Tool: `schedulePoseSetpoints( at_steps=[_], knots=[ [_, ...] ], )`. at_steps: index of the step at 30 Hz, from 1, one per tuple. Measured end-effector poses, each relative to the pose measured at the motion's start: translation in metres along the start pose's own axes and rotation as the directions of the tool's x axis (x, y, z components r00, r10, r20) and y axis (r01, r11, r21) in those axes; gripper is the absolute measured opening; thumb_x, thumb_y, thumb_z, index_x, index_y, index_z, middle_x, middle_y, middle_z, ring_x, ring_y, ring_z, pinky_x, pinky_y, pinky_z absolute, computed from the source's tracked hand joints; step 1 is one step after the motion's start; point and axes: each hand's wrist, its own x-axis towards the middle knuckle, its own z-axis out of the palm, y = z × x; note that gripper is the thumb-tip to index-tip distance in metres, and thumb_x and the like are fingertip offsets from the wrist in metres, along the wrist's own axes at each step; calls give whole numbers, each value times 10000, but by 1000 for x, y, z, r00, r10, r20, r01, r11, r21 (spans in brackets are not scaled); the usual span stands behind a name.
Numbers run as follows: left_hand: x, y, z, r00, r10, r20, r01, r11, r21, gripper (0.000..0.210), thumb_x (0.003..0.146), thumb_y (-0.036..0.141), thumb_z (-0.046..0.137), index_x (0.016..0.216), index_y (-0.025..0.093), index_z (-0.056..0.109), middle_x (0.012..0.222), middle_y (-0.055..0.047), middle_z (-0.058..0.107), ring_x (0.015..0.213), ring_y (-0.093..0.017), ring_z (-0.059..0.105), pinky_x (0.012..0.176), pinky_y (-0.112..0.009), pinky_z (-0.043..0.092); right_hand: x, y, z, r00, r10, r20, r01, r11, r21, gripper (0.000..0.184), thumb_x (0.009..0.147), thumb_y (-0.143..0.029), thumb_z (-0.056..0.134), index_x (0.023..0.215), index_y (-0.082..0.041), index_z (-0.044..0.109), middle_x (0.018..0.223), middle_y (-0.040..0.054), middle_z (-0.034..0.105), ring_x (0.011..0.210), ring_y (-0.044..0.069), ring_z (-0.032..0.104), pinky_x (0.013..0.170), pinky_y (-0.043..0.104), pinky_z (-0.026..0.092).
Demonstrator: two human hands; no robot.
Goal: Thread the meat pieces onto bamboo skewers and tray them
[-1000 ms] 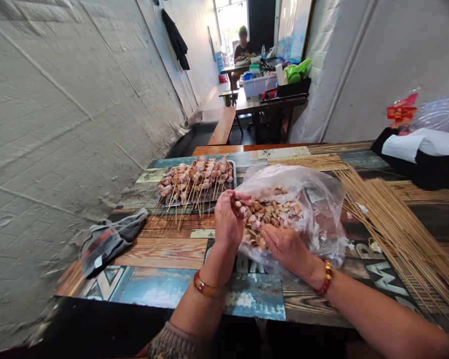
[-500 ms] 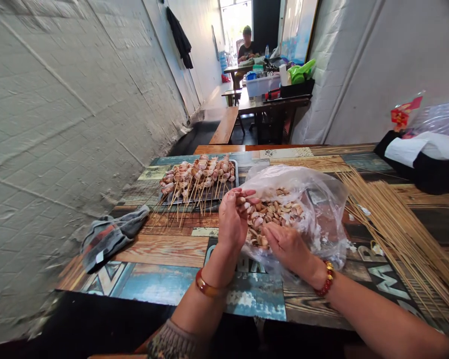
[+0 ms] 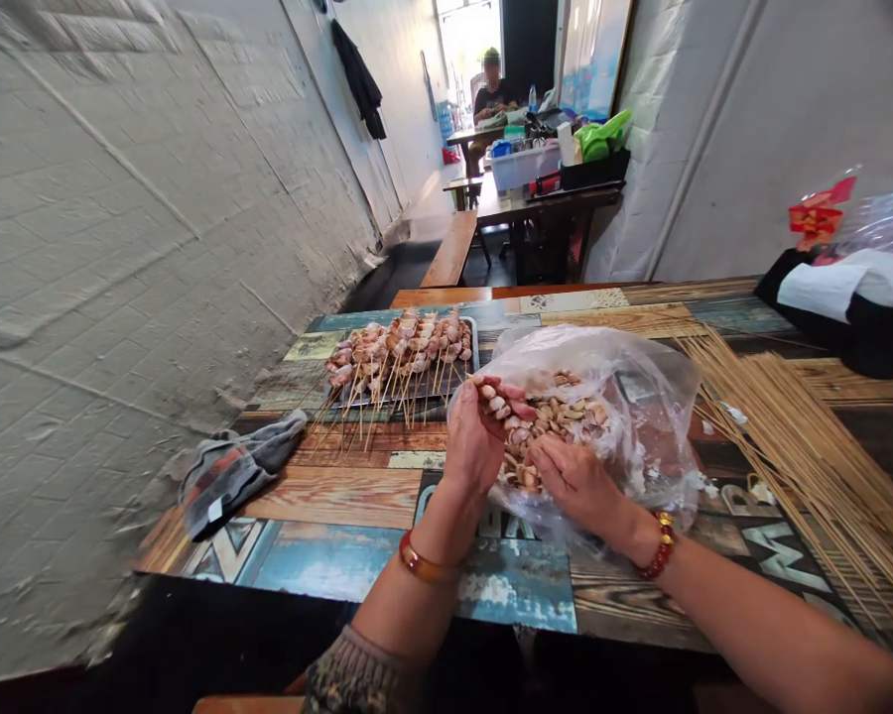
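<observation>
The left hand [image 3: 476,436] is raised at the mouth of the crumpled clear plastic bag [image 3: 640,407] near the surface's front edge, curled around a skewered row of pale meat pieces [image 3: 495,402]. The right hand [image 3: 576,481] rests just beside it on the bag's pile, fingers seemingly pinched narrow, contents unclear.

Both forearms reach forward, left hand [image 3: 476,436] raised with fingers curled, right hand [image 3: 576,478] palm-down beside it.
</observation>
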Motion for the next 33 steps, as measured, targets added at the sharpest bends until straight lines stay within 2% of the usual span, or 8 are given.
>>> schedulePoseSetpoints(
  at_steps=[4,8,13,17,20,25,29,33],
  knots=[
    [1,-3,-1,1000,8,10,-8,1000,-27,295,869,470,575,881,175,562,709,-8,624,547,-87,561,569,-222,477,3,-2,-4,1000,20,16,-22,994,108,313,979,-207,330,742,-206,536,661,21,600,584,140,545,603,269,445],
    [0,-4,-1,999,-47,13,47,997,-64,328,840,479,616,977,185,572,765,-11,632,584,-98,580,543,-219,465,6,-3,-5,999,50,19,-52,987,151,331,982,-229,330,736,-198,548,649,16,600,581,128,550,601,253,438],
    [-4,-11,-1,989,-132,67,135,990,-36,318,779,414,705,931,172,567,732,1,626,572,-91,587,534,-198,450,6,1,0,998,42,-47,-37,995,95,353,979,-247,326,678,-206,504,600,16,590,534,126,535,536,250,412],
    [-6,-15,-2,986,-163,22,164,986,-30,292,778,399,701,878,182,533,666,35,587,498,-62,519,515,-192,446,6,1,3,997,36,-65,-35,999,25,378,970,-259,349,617,-217,477,542,8,576,486,125,529,490,247,400],
    [-3,-12,-5,992,-123,-29,121,991,-49,320,756,406,717,856,184,509,657,43,569,485,-56,490,488,-184,422,2,0,5,998,66,-9,-65,997,49,370,973,-255,360,669,-204,565,617,24,664,560,137,624,543,238,465],
    [4,0,-13,990,19,-139,-33,994,-100,345,732,391,743,837,180,491,647,48,543,507,-52,490,490,-167,402,-4,5,5,999,46,5,-47,999,21,235,949,-248,455,1019,-189,672,984,63,755,884,178,714,784,278,543],
    [5,3,-15,994,32,-108,-43,994,-100,330,784,432,689,910,190,504,685,24,588,519,-69,532,517,-188,433,-4,9,2,1000,-23,5,23,996,-85,196,933,-236,487,970,-203,677,942,49,752,856,176,711,787,286,545],
    [7,-3,-17,997,55,-48,-62,986,-154,383,839,522,589,994,178,522,807,-42,650,658,-123,635,601,-231,489,-2,7,-3,989,-57,-140,29,980,-198,187,933,-251,486,879,-189,654,826,51,738,745,170,701,693,275,542]
  ],
)
